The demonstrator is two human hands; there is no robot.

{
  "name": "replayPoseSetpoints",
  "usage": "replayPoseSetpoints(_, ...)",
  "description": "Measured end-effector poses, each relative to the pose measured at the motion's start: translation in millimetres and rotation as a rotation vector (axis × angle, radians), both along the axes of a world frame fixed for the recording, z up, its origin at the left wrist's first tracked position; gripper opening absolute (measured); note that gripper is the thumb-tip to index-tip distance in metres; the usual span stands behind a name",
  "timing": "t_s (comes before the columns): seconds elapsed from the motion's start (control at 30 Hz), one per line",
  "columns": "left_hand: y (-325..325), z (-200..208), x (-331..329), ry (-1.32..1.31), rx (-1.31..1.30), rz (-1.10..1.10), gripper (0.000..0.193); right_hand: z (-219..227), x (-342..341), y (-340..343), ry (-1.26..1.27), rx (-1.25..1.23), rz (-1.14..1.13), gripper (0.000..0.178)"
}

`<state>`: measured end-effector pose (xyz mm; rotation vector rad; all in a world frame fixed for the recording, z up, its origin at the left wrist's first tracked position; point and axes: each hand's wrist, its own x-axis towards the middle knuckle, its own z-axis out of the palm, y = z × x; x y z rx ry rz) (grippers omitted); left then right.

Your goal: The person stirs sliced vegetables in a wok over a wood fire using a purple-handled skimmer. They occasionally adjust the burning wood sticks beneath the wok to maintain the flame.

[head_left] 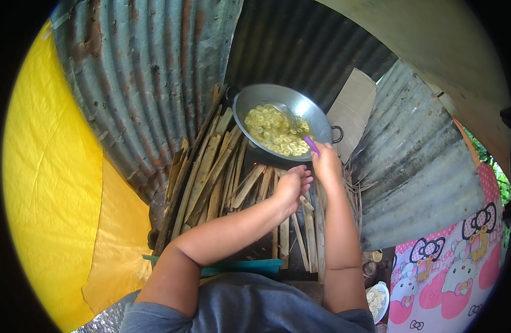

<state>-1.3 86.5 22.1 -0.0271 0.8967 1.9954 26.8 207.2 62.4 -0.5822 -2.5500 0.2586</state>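
My right hand (327,161) is closed around the purple handle (311,145) of a metal cooking utensil. Its far end reaches among the food, where its shape is hard to make out. Thin round yellowish slices (269,123), apparently banana, lie in bubbling oil in a wide metal wok (316,114). Left of the right hand, in front of the wok, my left hand (292,187) holds nothing, its fingers loosely apart and slightly bent. It appears to touch neither the wok nor the utensil.
Firewood sticks (214,172) lie under and left of the wok, with embers (255,165) glowing beneath it. Corrugated metal sheets (139,83) enclose the fire. Cardboard (352,108) leans at the right. A yellow sheet (50,177) hangs left, and a patterned pink cloth (449,272) right, near a white bowl (384,294).
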Motion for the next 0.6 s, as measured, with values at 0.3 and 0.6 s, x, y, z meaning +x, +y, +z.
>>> replayPoseSetpoints(0.3, 2, 5, 20, 0.007, 0.100, -0.083, 0.032, 29, 70, -50, -0.096, 0.110, 0.041, 0.029)
replayPoseSetpoints(0.6, -6, 6, 38, -0.051, 0.048, -0.128, 0.034, 41, 89, -55, -0.154, 0.116, -0.139, 0.028)
